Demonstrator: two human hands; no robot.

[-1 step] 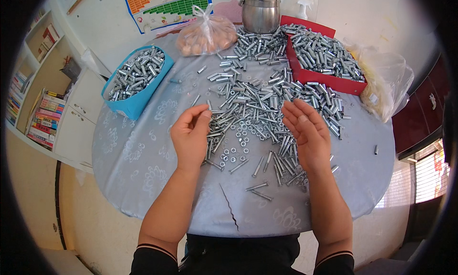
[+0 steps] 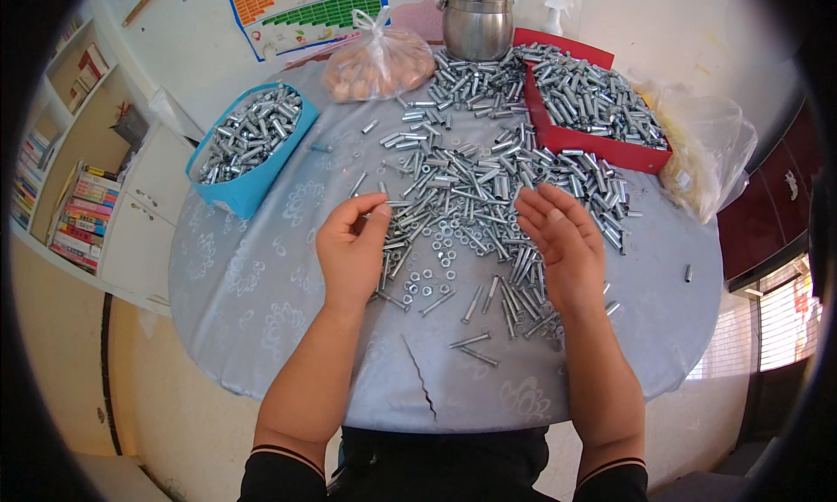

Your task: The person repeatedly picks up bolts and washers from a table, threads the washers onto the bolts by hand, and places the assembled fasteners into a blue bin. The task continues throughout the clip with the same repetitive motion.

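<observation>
Bolts [image 2: 520, 300], loose on grey patterned tablecloth [image 2: 261, 328]: few near front edge, right of dark jagged line [image 2: 422, 380], more clustered beside right hand, thicker heap between both hands. Left hand [image 2: 350, 251] at heap's left side, thumb and forefinger bent toward each other, nearly meeting; cannot tell if gripping any small part. Right hand [image 2: 571, 258] at heap's right side, palm turned inward, fingers together and loosely curled; cannot tell if holding anything. Nuts [image 2: 426, 290] scattered between hands. Beyond: metal tubes [image 2: 602, 181] mixed into heap. Blue box [image 2: 248, 193] at left, red box [image 2: 610, 156] at right, both full of metal pieces. Farther back: knotted clear bag [image 2: 379, 71], lidded steel pot [image 2: 478, 27]. Behind, wall chart [image 2: 305, 16].
</observation>
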